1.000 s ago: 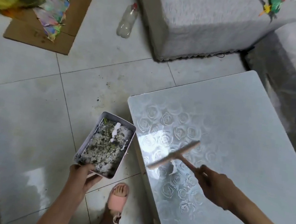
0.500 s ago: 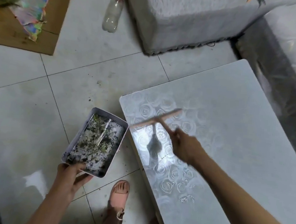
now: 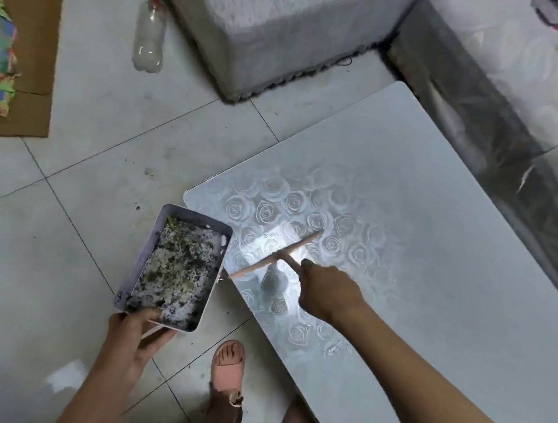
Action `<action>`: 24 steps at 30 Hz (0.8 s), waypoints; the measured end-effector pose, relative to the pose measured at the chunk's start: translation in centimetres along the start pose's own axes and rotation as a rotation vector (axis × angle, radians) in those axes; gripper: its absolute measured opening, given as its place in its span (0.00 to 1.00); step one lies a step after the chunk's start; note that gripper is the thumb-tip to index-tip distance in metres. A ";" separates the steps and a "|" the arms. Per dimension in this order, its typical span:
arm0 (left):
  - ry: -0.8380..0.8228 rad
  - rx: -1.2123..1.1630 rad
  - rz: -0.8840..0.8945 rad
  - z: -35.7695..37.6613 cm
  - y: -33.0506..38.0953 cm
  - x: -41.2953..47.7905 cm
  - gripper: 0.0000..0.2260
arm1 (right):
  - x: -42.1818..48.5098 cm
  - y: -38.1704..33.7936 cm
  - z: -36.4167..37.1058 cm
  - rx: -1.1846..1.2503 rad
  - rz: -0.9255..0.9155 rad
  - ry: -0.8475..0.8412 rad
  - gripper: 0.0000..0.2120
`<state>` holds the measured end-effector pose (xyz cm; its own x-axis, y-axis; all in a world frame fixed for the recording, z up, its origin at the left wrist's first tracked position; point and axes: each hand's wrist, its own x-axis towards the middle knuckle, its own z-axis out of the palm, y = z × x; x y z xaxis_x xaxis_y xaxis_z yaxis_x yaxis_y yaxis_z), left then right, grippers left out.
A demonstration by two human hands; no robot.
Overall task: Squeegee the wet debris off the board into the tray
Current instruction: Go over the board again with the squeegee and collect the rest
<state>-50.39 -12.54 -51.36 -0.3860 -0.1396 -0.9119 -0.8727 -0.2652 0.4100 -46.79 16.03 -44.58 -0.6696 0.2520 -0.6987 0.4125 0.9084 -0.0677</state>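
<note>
Your right hand point(image 3: 327, 294) is gripping the squeegee point(image 3: 287, 248) by its short handle, fingers curled closed around it. The blade is lying diagonally over the rose-patterned near-left part of the board point(image 3: 439, 245), its lower end reaching the board's left edge just beside the tray point(image 3: 139, 262). Whether the blade is touching the surface cannot be told; a small shadow is showing beneath it.

Your left hand point(image 3: 135, 337) is holding the tray by its near end, thumb over the rim and fingers underneath, alongside the board's left edge. The wet debris point(image 3: 175, 269), dark flecks mixed with pale pulp, is sitting inside the tray.

Your sandalled foot point(image 3: 228, 368) is standing on the tiled floor point(image 3: 40, 272) by the board's near edge. A plastic bottle point(image 3: 149, 37) is lying farther off, and a cardboard sheet point(image 3: 34, 65) is lying at far left.
</note>
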 end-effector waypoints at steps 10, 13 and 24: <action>-0.027 0.133 -0.030 3.1 -0.4 -2.9 0.16 | -9.3 9.8 5.7 0.366 0.072 0.083 0.12; -0.065 0.185 -0.031 4.2 -1.3 -4.2 0.08 | -13.0 14.8 9.7 0.394 0.166 0.062 0.18; -0.145 0.254 -0.017 7.3 -7.6 -9.1 0.07 | -30.4 30.5 25.4 0.303 0.443 -0.042 0.01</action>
<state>-42.41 -2.25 -46.37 -0.3934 0.0052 -0.9193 -0.9193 -0.0167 0.3933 1.85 27.64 -43.53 -0.3683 0.5702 -0.7343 0.8139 0.5795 0.0417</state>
